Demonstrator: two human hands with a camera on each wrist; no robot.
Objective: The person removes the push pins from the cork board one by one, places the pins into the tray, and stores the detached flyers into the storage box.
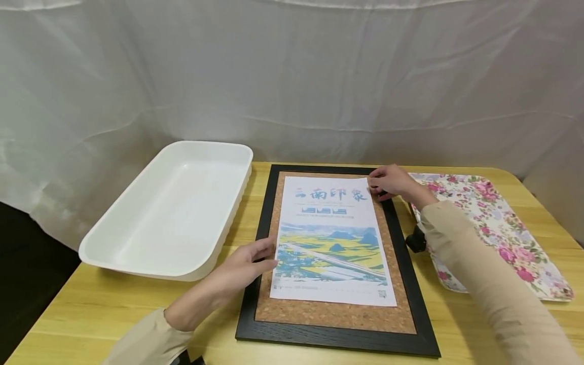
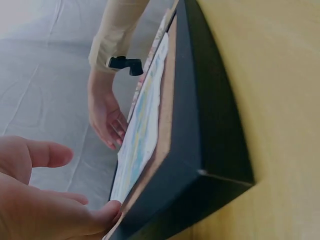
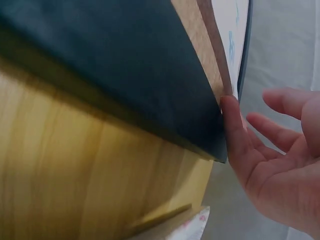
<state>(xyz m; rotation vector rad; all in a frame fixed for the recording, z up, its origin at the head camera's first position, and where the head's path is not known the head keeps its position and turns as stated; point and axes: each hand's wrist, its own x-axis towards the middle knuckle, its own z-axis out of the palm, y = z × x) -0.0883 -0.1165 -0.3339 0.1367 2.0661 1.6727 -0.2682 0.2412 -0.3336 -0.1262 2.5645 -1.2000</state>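
A printed poster (image 1: 330, 243) with blue Chinese lettering and a yellow-and-blue landscape lies on a cork board (image 1: 335, 315) in a black frame (image 1: 337, 338). My left hand (image 1: 244, 266) is at the poster's left edge, with its fingers spread apart. In the left wrist view, one fingertip (image 2: 111, 211) touches the board side by the paper. My right hand (image 1: 392, 182) is at the poster's upper right corner. The right wrist view shows one fingertip (image 3: 230, 102) against the paper's edge and the other fingers standing off it.
On the left stands a deep white tray (image 1: 169, 213). A floral tray (image 1: 506, 233) lies to the right, partly under my right forearm. The wooden table (image 1: 114, 299) carries everything, and a pale curtain (image 1: 292, 81) hangs behind it.
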